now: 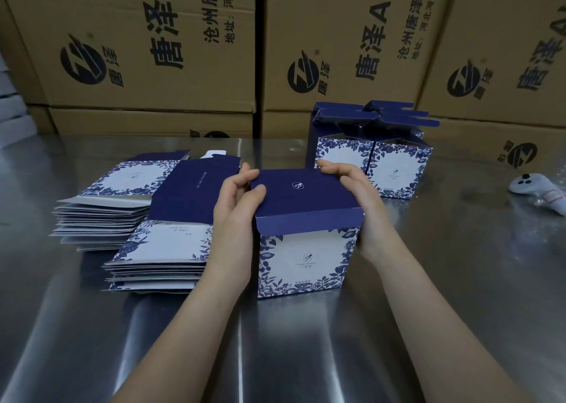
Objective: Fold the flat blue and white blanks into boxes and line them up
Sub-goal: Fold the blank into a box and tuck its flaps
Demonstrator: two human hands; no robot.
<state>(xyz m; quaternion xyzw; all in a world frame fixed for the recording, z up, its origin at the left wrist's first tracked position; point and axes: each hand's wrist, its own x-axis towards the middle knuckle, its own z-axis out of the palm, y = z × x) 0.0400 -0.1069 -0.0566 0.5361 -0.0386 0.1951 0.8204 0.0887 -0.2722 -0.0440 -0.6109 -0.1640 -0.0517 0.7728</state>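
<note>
Box [301, 249] stands upright on the steel table [306, 356], between the two hands, with its dark blue lid flap folded over the top.

Handling, by judgement: thin printed card, very light, hollow. Stiff along the creases but the walls would dent under a hard squeeze. The glossy print is likely a bit slick. Best taken at the top corners and edges, where folded layers give strength, not mid-panel.

Left hand [235, 206]: curled round the lid's left edge, fingers at the far corner, thumb pressing down on top of the lid. Narrow grip, holding the box.

Right hand [352, 194]: palm against the box's right wall, fingers reaching along the lid's far edge and bent slightly over it. Also holding the box. Whether the tuck flap is fully seated cannot be told.

Just left of the left hand: two stacks of flat blanks [159, 249], the nearer one almost touching the wrist.

Beyond the right hand: finished boxes [373, 157] standing side by side, flaps up.

Well right of the right hand: a white controller [539, 188].

Behind everything, brown cartons [153, 50].
</note>
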